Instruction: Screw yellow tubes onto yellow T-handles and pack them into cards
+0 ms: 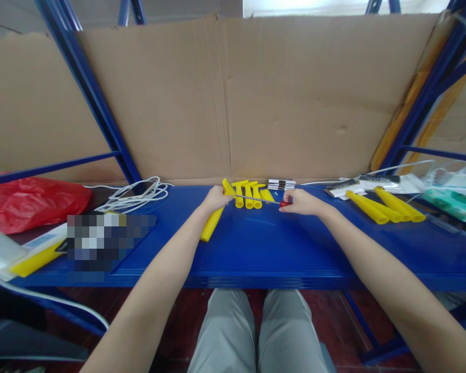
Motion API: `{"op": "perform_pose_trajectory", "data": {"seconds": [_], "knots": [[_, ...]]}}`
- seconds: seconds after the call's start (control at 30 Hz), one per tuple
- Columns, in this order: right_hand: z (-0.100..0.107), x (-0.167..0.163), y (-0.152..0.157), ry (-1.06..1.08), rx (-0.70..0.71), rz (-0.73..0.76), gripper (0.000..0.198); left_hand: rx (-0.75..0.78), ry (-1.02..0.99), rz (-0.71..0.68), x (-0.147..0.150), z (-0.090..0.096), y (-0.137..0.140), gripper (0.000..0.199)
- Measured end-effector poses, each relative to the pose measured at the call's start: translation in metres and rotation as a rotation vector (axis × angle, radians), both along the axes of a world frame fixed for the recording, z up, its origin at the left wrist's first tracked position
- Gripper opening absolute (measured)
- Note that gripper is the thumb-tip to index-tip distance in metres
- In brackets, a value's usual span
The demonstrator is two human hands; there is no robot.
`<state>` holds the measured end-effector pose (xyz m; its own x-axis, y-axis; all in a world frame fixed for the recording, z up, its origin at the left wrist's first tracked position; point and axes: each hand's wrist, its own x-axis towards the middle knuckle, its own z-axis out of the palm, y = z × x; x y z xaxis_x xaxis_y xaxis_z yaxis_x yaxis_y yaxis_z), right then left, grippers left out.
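My left hand (216, 198) is closed around a yellow plastic handle (212, 226), whose wide end points down toward the front of the table. In my right hand (303, 201) is a screwdriver (285, 204) with a red grip, held level. Its long metal shaft runs left, and the tip meets the upper part of the yellow handle near my left fingers. Just behind the shaft lie several yellow T-shaped pieces (249, 201) in a row. Small yellow parts (267, 195) rest beside them, partly behind the shaft.
A stack of small black-and-white packs (281, 184) stands at the back. More yellow handles (388, 207) lie at the right near a green packet (448, 204). Coiled white cable (140, 194) and a red plastic bag (34, 202) are at the left. Cardboard (295, 103) walls off the blue table (279, 254).
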<state>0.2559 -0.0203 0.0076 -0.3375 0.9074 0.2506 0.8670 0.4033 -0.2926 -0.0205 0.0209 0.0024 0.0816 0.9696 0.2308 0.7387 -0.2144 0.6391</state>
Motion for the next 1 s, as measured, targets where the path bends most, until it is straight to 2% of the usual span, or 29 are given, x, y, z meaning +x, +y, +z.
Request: {"op": "perform_pose_trajectory", "data": {"seconds": [0.33,0.77,1.0], "knots": [[0.000,0.000,0.000,-0.025,0.028,0.003,0.022,0.000,-0.001,-0.011,0.000,0.000,-0.002,0.009],[0.007,-0.007,-0.009,-0.147,0.104,-0.041,0.017,0.058,0.201,0.020,0.004,0.008,-0.012,0.013],[0.001,-0.009,-0.006,-0.110,0.013,0.018,0.018,0.050,0.219,0.015,0.004,0.010,-0.013,0.012]]}}
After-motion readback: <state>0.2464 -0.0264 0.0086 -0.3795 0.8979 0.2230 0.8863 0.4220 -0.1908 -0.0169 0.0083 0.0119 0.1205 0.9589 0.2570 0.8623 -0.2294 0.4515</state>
